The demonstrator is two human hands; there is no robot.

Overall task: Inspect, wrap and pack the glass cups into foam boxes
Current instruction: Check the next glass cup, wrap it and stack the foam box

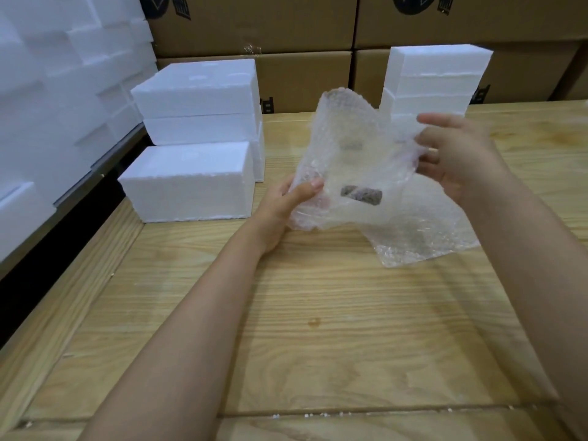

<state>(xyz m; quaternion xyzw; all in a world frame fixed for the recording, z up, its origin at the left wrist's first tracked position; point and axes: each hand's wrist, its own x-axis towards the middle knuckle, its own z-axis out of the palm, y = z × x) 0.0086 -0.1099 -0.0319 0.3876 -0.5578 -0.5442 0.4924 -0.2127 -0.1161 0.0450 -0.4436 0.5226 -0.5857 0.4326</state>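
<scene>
A clear bubble-wrap sheet (353, 160) is held up above the wooden table (318, 313). My left hand (283, 205) pinches its lower left edge between thumb and fingers. My right hand (455, 154) holds its upper right edge, fingers spread behind the film. A dark grey label (361, 195) shows through the wrap; whether a glass cup lies inside cannot be told. The sheet's lower corner (423, 240) trails onto the table. A closed white foam box (187, 183) stands to the left of my hands.
More foam boxes (200, 100) are stacked behind the near one, and another foam stack (436, 81) rises at the back right. A wall of foam pieces (47, 90) fills the left side. Cardboard cartons (286, 27) line the back.
</scene>
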